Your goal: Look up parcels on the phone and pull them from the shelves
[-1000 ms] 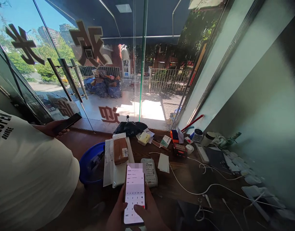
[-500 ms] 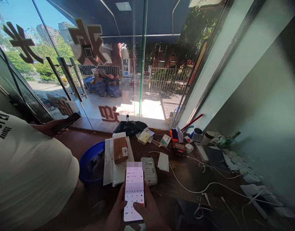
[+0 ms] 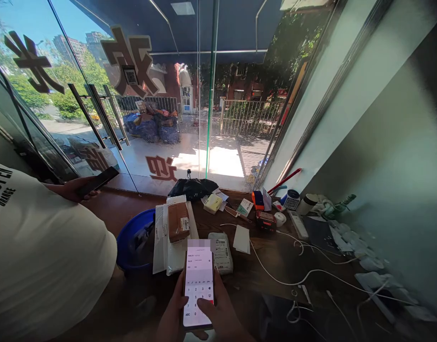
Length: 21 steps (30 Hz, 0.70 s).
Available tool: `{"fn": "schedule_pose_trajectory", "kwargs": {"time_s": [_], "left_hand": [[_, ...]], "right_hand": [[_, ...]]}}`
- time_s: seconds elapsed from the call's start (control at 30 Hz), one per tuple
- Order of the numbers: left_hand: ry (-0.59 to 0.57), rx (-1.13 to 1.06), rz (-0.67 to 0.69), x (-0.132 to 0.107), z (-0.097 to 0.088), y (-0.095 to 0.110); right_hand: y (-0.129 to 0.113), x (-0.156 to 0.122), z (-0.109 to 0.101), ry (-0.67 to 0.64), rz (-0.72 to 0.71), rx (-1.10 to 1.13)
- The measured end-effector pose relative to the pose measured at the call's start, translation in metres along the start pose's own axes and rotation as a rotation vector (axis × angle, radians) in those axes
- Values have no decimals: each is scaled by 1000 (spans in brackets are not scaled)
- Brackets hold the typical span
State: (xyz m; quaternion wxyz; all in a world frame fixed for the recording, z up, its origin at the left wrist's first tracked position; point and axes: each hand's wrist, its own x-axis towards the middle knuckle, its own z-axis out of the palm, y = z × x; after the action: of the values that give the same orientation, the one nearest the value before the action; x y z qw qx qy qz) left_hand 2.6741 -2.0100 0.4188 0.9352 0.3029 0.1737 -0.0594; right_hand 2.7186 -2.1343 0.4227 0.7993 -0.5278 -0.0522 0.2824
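Note:
A smartphone [image 3: 197, 304] with a lit screen and a number keypad stands upright between my hands, low in the middle of the view. My left hand [image 3: 174, 306] grips its left side, the thumb at the keypad's left edge. On the other side my right hand [image 3: 222, 308] holds the phone too, its thumb lying over the lower keys. Right behind the phone lies a grey-white labelled parcel [image 3: 223, 254]. Left of that, a brown package [image 3: 178, 222] with a label rests on white mailer bags [image 3: 160, 244].
A blue basin [image 3: 124, 259] stands left of the parcels, beside a person in a white shirt [image 3: 54, 251] who holds a dark phone [image 3: 99, 182]. White cables [image 3: 289, 284], paper slips [image 3: 242, 239] and a green bottle [image 3: 341, 205] are on the dark table. Glass doors rise behind.

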Motion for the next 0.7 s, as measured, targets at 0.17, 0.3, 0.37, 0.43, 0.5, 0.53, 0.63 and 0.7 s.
{"fn": "schedule_pose_trajectory", "kwargs": {"time_s": [0.17,0.3,0.37,0.43,0.5,0.53,0.63,0.7], "left_hand": [[-17,38,-71,-5,5,3],[36,79,-37,-8,11,4],[42,108,-35,-9,13,4],[33,121,-27,-9,15,6],[24,122,-18,-9,16,6],[24,120,-21,-9,16,6],[31,92,-14,-6,12,4],[50,68,20,-3,9,2]], "right_hand": [[-1,2,-2,-23,21,-31],[-5,0,-1,-24,10,-39],[-8,0,-1,-35,3,-47],[-11,0,1,-57,-10,-51],[-14,0,3,-67,-22,-40],[-15,0,4,-68,-22,-25],[-17,-1,7,-79,0,17],[-18,-2,8,-85,-1,16]]}}
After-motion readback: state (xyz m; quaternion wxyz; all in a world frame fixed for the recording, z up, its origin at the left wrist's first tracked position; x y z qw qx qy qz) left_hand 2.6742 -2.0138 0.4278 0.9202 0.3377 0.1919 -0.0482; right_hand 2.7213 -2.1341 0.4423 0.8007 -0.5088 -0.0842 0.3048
